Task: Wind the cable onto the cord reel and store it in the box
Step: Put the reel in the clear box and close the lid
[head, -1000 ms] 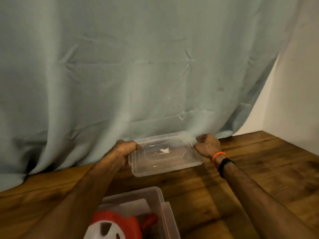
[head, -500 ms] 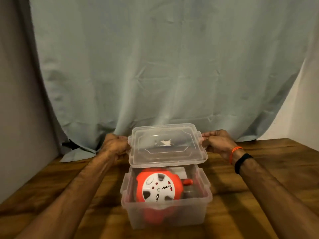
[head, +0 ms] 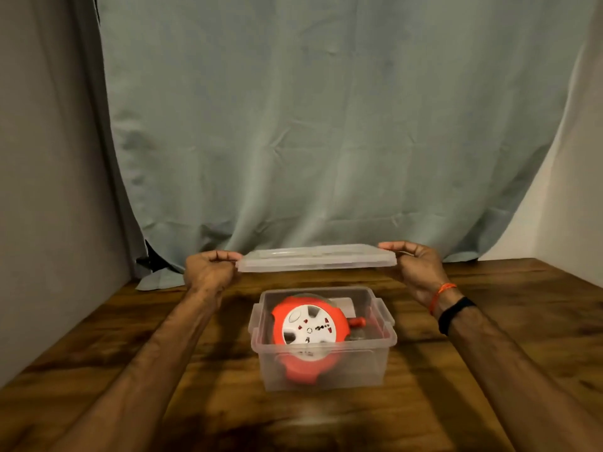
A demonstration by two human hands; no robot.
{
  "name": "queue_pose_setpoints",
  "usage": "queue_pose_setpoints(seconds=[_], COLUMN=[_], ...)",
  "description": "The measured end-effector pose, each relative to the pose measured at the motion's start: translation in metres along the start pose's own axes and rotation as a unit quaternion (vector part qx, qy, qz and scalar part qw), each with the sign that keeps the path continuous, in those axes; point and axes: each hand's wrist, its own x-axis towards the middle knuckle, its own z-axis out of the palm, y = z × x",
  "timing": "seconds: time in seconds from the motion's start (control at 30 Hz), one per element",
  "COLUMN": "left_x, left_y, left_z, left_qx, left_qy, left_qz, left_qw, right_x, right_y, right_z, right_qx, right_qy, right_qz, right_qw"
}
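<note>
Lid [head: 316,258]: held level in the air, above the box and toward the worktop's far edge.
Left hand [head: 208,272]: fingers clamped on the lid's left end.
Right hand [head: 421,272]: fingers clamped on its right end.
Box [head: 323,367]: open, mid-worktop [head: 489,402].
Cord reel [head: 308,334]: tilted inside the box.

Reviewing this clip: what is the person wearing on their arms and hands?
Both forearms are bare, with no sleeves in view and no gloves. The left hand and its wrist carry nothing. The right hand has two bands at the wrist: a thin orange band nearer the hand and a wider black band just behind it.
</note>
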Motion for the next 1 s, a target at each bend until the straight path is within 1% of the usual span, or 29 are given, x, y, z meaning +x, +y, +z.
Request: queue_pose_setpoints(seconds=[0.1, 0.2, 0.27, 0.3, 0.33, 0.4, 0.47, 0.53, 0.6, 0.7, 0.87, 1.0], left_x=[0.0, -0.002, -0.006, -0.007, -0.008, -0.013, -0.017, -0.018, -0.019, -0.019, -0.02, -0.022], left_y=[-0.008, -0.011, -0.014, -0.016, -0.02, -0.027, -0.034, -0.04, -0.044, -0.048, -0.054, -0.059], left_z=[-0.003, -0.006, -0.006, -0.005, -0.003, 0.0, 0.004, 0.007, 0.009, 0.011, 0.011, 0.013], left_qx=[-0.029, -0.082, -0.116, -0.118, -0.105, -0.033, 0.046, 0.099, 0.14, 0.171, 0.2, 0.197], left_qy=[-0.017, -0.07, -0.083, -0.088, -0.096, -0.115, -0.128, -0.129, -0.126, -0.131, -0.119, -0.084], left_qz=[-0.047, -0.105, -0.124, -0.124, -0.119, -0.099, -0.088, -0.072, -0.057, -0.053, -0.049, -0.058], left_qw=[0.998, 0.989, 0.982, 0.981, 0.983, 0.988, 0.987, 0.984, 0.98, 0.975, 0.971, 0.975], right_x=[-0.007, -0.01, -0.013, -0.015, -0.015, -0.014, -0.013, -0.015, -0.017, -0.02, -0.022, -0.025], right_y=[0.0, 0.005, 0.011, 0.015, 0.02, 0.031, 0.038, 0.042, 0.047, 0.053, 0.058, 0.062], right_z=[0.0, -0.004, -0.005, -0.004, -0.003, 0.0, 0.002, 0.004, 0.005, 0.004, 0.0, -0.001], right_qx=[0.022, 0.052, 0.066, 0.05, 0.007, -0.137, -0.273, -0.347, -0.38, -0.409, -0.413, -0.398], right_qy=[-0.005, -0.015, -0.021, -0.015, -0.006, 0.01, 0.016, 0.013, 0.007, 0.006, -0.002, 0.003], right_qz=[0.039, 0.079, 0.095, 0.092, 0.079, 0.044, 0.032, 0.029, 0.023, 0.022, 0.024, 0.025], right_qw=[0.999, 0.995, 0.993, 0.994, 0.997, 0.99, 0.961, 0.937, 0.924, 0.912, 0.91, 0.917])
